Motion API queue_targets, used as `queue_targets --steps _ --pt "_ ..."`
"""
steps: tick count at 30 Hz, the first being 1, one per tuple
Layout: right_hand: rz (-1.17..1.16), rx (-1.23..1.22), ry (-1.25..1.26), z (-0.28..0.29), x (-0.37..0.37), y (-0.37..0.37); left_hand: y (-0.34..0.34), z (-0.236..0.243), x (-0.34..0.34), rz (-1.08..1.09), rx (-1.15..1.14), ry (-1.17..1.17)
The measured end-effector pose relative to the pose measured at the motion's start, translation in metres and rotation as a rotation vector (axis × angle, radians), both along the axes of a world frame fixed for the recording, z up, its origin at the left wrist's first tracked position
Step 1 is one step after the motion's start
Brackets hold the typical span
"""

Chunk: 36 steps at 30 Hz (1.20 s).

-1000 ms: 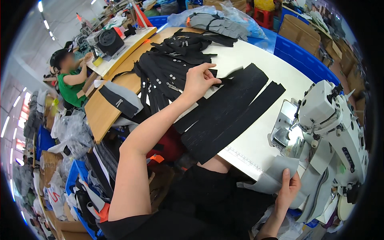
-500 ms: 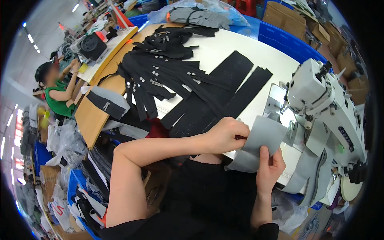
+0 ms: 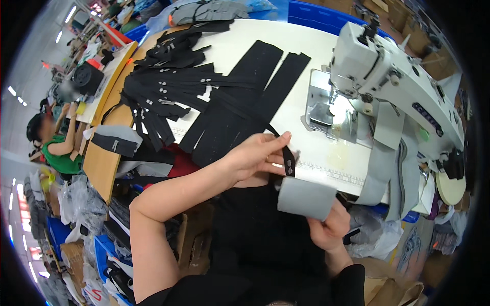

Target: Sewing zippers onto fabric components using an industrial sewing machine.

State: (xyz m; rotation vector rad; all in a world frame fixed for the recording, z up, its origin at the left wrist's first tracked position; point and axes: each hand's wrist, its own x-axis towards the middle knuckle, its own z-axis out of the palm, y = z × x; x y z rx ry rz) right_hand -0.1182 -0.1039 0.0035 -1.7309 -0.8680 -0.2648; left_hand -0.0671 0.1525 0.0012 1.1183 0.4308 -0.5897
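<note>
Between the thumb and fingers of my left hand [image 3: 255, 155] runs a black zipper strip [image 3: 289, 164], with small silvery metal parts on it. Its upper end trails toward the black strips on the table. My right hand [image 3: 332, 224] grips a grey fabric piece [image 3: 307, 198] by its right lower edge, just below the zipper strip; its fingers are partly hidden behind the fabric. Both hands are at the table's front edge, over my lap. A heap of black zipper strips [image 3: 168, 84] lies on the white table, beside flat black fabric bands [image 3: 245, 86].
A white sewing machine [image 3: 377, 66] stands on the right, its metal plate [image 3: 321, 109] beyond my hands. Grey fabric pieces [image 3: 380, 163] hang over the table edge beside it. Blue bins [image 3: 316, 15] line the far side. A person in green [image 3: 64, 155] sits at the left.
Both hands have drawn back from the sewing machine toward me. My left hand has let go of the grey fabric and now has the zipper strip. The whole view has shifted.
</note>
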Motion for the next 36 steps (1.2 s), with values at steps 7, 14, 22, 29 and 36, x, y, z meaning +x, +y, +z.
queue_targets --steps 7,14,22,29,36 --pt "0.098 -0.126 0.196 -0.021 -0.022 -0.039 -0.02 0.016 0.014 0.522 0.117 -0.11" --pt "-0.334 0.369 0.739 -0.047 -0.026 -0.05 -0.064 0.002 -0.025 0.151 -0.078 -0.455" --pt "-0.205 0.421 0.581 -0.058 -0.015 -0.014 -0.084 -0.027 -0.063 0.061 -0.079 -0.484" --pt "-0.154 0.337 0.592 -0.058 -0.016 -0.026 -0.096 -0.03 -0.062 0.124 -0.106 -0.469" --pt "-0.562 0.157 -0.045 -0.031 -0.012 -0.016 -0.106 -0.023 -0.065 0.289 0.189 -0.766"
